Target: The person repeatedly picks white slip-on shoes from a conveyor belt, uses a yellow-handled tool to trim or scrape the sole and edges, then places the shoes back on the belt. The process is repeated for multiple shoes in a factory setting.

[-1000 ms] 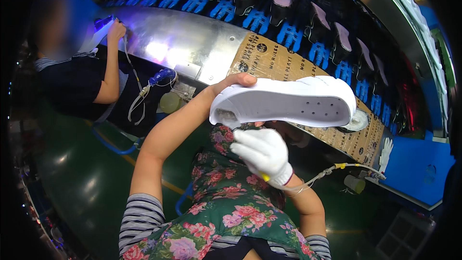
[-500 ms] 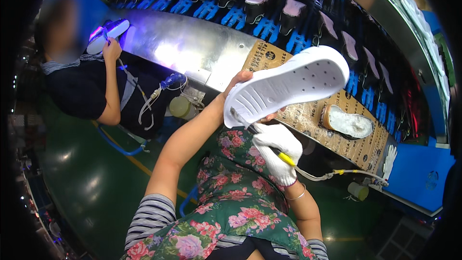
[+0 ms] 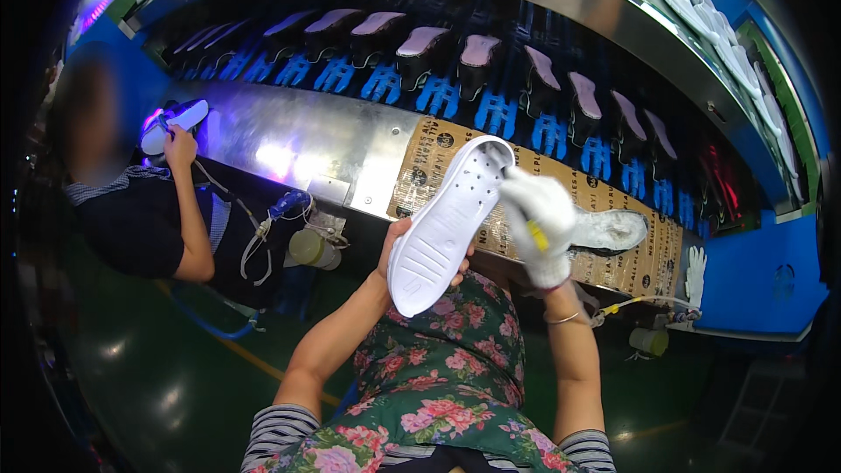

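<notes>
My left hand [image 3: 392,250] grips a white shoe sole [image 3: 442,232] from below and the side, its hollow inner face turned up. Ridges mark the sole's near end and small holes dot its far end. In a white knit glove, my right hand [image 3: 547,228] is closed on a brush with a yellow part on its handle [image 3: 537,235]. The blurred brush tip [image 3: 501,156] lies at the inner rim of the sole's far end. Just beyond my right hand, a shoe-shaped piece with a whitish, smeared top [image 3: 613,229] rests on cardboard.
Printed cardboard [image 3: 416,177] covers part of the metal bench [image 3: 289,144]. Behind stand several shoe forms [image 3: 477,52] and blue holders [image 3: 495,114]. A hose [image 3: 648,300] runs along the bench's front right, near a white glove [image 3: 695,276]. A co-worker [image 3: 144,228] handles another sole at left.
The sole has swung so its far end points more away from me. My right hand has moved the brush from the sole's near end to its far end. The whole view has shifted.
</notes>
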`<state>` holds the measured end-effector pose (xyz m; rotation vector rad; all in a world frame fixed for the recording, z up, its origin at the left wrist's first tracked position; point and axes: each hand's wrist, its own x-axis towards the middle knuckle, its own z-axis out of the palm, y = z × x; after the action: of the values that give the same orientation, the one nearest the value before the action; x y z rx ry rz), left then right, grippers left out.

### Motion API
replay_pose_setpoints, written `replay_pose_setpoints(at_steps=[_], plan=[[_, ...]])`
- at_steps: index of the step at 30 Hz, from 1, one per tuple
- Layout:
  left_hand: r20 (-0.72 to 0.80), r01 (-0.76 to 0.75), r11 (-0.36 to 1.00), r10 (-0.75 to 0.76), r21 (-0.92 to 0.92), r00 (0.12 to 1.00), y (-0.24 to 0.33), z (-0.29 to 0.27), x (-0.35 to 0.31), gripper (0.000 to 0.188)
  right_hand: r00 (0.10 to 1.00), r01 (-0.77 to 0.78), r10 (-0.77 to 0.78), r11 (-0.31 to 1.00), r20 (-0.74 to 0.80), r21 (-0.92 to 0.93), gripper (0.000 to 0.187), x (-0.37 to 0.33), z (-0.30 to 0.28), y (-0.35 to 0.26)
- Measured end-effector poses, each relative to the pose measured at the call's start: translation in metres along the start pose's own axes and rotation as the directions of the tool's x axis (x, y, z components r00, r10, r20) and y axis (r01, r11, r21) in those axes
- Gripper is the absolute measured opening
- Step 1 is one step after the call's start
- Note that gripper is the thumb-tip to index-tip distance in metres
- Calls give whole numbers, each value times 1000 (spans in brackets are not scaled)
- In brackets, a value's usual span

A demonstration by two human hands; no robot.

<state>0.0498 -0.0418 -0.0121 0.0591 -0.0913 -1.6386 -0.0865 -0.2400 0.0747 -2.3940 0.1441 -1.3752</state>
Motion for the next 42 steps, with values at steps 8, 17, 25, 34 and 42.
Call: replay_pose_setpoints(at_steps=[8,17,25,34,42], plan=[[29,-80,993,82,-82,996,14,6,-3,96,888,-402,118,669,444,626,23,-50,4,-101],[153,-34,994,18,108,988,43,1,12,102,851,-471,130,618,509,629,16,-56,8,-105],[99,-45,994,35,96,994,35,-1,15,102,746,-664,322,417,583,620,14,-59,-4,-100],[-40,-27,999,28,31,999,-18,2,-6,89,990,-124,115,987,86,106,23,-12,-17,-33],[223,-119,976,77,183,972,27,62,-2,123,691,-504,686,232,227,832,17,-81,-63,-58]])
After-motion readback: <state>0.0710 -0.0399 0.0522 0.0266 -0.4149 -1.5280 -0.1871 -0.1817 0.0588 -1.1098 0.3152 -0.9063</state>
